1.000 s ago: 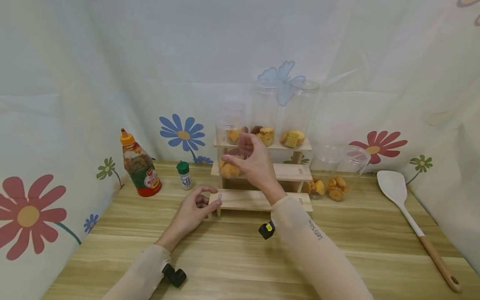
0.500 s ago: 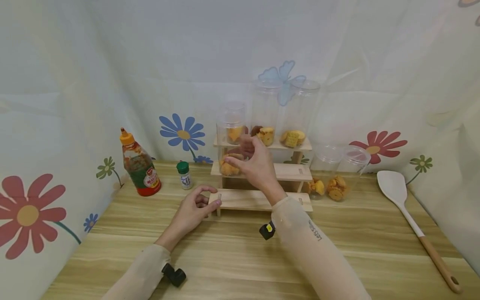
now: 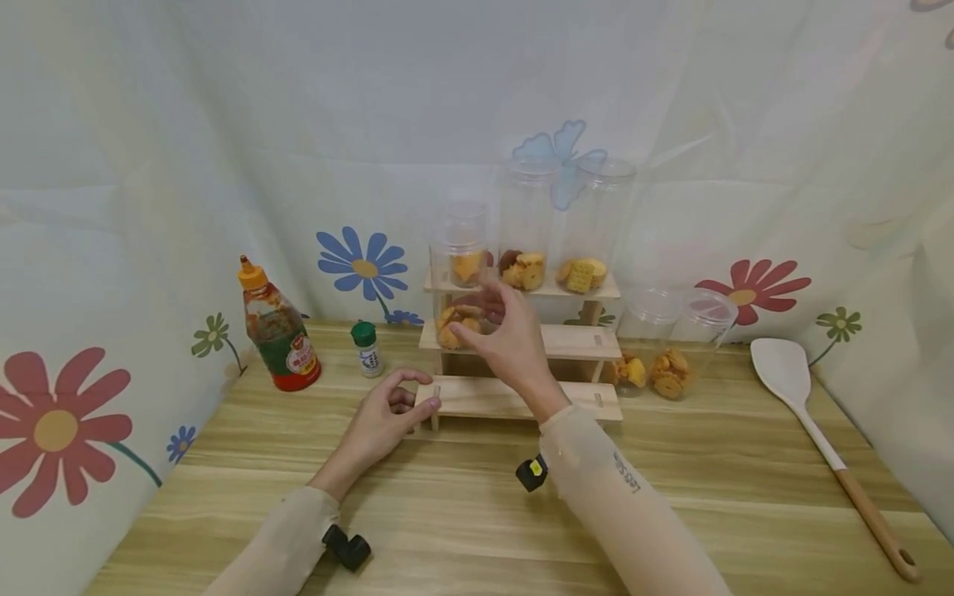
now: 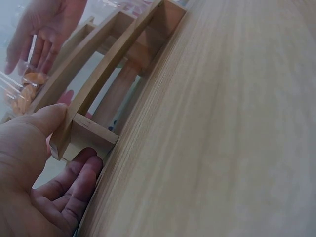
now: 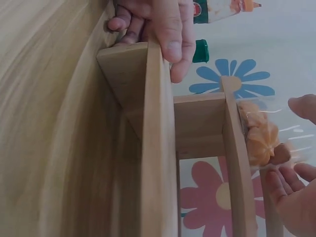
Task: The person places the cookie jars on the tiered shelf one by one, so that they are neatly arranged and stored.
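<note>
A clear jar of cookies (image 3: 465,324) stands at the left end of the middle tier of a wooden three-tier shelf (image 3: 514,396). My right hand (image 3: 514,339) is at this jar, thumb in front and fingers on its right side. The fingers are loosely bent and slightly blurred; in the right wrist view the jar (image 5: 259,133) lies between thumb and fingers, and firm contact cannot be told. My left hand (image 3: 386,411) grips the left end of the lowest tier. Its thumb lies on the board (image 4: 98,84), with the other fingers bent beside the support.
On the top tier stand a shorter jar (image 3: 467,265) and two tall jars (image 3: 525,269) (image 3: 584,275) with cookies. Two more jars (image 3: 629,370) (image 3: 671,372) stand right of the shelf. A sauce bottle (image 3: 281,339) and green-capped shaker (image 3: 366,352) are left, a white spatula (image 3: 782,372) far right.
The jar at my right hand has shifted slightly back on the middle tier. My right hand has slid a little lower along it. My left hand has stayed in place.
</note>
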Demonstrator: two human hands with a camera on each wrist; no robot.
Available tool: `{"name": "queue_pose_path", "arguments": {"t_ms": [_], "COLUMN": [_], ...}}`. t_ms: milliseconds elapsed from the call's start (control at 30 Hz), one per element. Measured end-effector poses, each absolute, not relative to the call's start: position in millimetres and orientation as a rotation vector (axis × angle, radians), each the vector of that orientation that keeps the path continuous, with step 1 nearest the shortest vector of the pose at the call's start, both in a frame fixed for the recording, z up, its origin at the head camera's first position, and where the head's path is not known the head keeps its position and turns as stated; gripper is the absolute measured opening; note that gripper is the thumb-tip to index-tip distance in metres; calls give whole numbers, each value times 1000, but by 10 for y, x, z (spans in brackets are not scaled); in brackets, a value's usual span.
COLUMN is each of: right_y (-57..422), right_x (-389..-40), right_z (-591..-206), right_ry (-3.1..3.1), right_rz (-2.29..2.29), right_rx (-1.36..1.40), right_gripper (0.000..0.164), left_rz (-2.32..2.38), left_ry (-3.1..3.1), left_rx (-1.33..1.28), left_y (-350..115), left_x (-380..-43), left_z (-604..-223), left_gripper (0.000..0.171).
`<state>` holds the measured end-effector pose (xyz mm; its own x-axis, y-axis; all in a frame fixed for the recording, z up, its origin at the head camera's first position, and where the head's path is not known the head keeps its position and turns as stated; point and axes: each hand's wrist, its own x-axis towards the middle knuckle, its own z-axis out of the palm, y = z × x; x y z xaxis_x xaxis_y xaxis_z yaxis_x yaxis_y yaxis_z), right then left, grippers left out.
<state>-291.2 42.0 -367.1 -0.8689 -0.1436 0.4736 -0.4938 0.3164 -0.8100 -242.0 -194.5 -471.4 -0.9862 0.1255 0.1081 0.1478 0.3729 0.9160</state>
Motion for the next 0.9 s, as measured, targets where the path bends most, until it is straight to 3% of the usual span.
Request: {"name": "queue_pose_path", "arguments": {"t_ms": [367,900], "right_y": [617,1190], "right_x": [-2778,-2568], "right_z": [-3666,-3405], "right_ry": [-2246,-2041], "right_rz": [1685,1692], "right_rx": [552,574], "right_gripper": [84,79], "left_rz": [-1715,-1728], "left_ry": [-2594,-2581], "left_rx": [-255,-246], "left_y": [-1940,-1937], "left_x": [-2438,-2433], "left_z": [-4732,-4742], "left_gripper": [40,41]}}
